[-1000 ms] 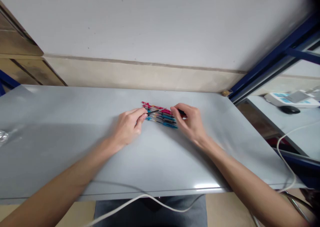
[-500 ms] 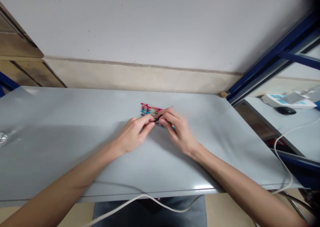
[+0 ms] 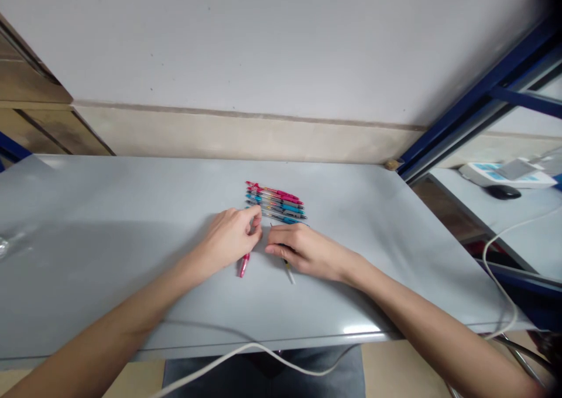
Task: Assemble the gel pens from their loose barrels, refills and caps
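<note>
My left hand [image 3: 230, 237] is closed, thumb and forefinger curled together. A pink pen barrel [image 3: 244, 266] with a clear part sticks out below it, the rest hidden by the fingers. Closed fingers of my right hand [image 3: 302, 249] are around a thin pen refill [image 3: 288, 269], dark and yellowish with a pale end pointing toward me; its fine tip shows above the fingers. Just beyond both hands lies a row of several pens [image 3: 281, 202], pink, blue and grey with clear sections, side by side on the grey table [image 3: 144, 269].
A white cable [image 3: 254, 345] crosses in front of the table's near edge. On a second table to the right are a black mouse [image 3: 503, 192] and a white device with blue keys [image 3: 478, 172]. A crumpled clear plastic item [image 3: 3, 247] lies far left.
My hands have moved apart and toward me from over the pens, where they met on a dark slim piece. The pen row is uncovered, and the pink barrel and refill now show.
</note>
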A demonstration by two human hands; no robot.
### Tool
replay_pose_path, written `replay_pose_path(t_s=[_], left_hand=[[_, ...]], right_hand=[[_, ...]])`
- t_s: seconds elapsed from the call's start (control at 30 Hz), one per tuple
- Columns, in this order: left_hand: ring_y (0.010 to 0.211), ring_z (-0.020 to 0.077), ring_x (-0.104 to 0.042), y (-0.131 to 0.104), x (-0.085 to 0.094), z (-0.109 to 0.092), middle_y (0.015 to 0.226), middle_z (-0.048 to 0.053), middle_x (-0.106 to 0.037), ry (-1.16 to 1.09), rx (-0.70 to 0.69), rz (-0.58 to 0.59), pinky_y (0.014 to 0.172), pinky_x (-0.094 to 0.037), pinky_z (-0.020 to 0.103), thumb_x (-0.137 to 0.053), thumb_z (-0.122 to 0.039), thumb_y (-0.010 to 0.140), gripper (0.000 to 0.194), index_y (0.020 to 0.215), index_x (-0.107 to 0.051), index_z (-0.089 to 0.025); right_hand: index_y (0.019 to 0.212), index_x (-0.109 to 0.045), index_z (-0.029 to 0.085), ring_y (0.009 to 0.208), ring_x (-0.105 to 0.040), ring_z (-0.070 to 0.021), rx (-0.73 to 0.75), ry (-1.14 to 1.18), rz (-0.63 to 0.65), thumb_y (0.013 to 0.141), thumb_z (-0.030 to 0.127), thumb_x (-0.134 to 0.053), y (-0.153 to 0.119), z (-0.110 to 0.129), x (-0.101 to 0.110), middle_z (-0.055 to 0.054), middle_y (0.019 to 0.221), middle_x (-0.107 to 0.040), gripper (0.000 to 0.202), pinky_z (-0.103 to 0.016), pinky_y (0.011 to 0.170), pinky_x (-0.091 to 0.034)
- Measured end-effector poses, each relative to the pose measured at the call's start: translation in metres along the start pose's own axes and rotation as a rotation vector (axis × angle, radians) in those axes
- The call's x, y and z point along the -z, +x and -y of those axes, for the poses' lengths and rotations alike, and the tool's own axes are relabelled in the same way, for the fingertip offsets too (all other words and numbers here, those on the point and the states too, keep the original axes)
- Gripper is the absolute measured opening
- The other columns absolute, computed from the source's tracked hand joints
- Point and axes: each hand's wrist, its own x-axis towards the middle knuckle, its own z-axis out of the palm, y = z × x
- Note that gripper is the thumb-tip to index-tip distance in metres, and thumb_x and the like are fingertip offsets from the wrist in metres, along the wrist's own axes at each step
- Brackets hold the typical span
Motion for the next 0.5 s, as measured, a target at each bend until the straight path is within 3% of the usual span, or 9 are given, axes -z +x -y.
replay_pose_path(t_s=[0.23,0.5], left_hand=[[0.051,0.0167,-0.054,-0.0009,-0.0032,0.0003,0.057,-0.003,-0.062,0.086,0.034,-0.009,0.054,-0.029,0.027,-0.055,-0.023,0.088,0.005,0.085,-0.058,-0.024],[0.054,0.0186,-0.058,-0.0019,-0.0046,-0.0013,0.055,-0.003,-0.062,0.102,0.041,-0.002,0.056,-0.031,0.027,-0.054,-0.029,0.092,0.008,0.092,-0.061,-0.025]], right_hand=[[0.090,-0.065,0.017,0.076,-0.058,-0.0150,-0.013,0.025,-0.029,0.104,0.022,-0.048,-0.0003,0.0020,0.0062,-0.005,0.089,-0.066,0.022,-0.028,0.073,-0.046],[0.094,-0.071,0.017,0.085,-0.065,-0.0164,-0.016,0.094,-0.091,0.100,0.016,-0.057,-0.0001,-0.0051,0.0044,-0.006,0.095,-0.072,0.016,-0.029,0.082,-0.049]])
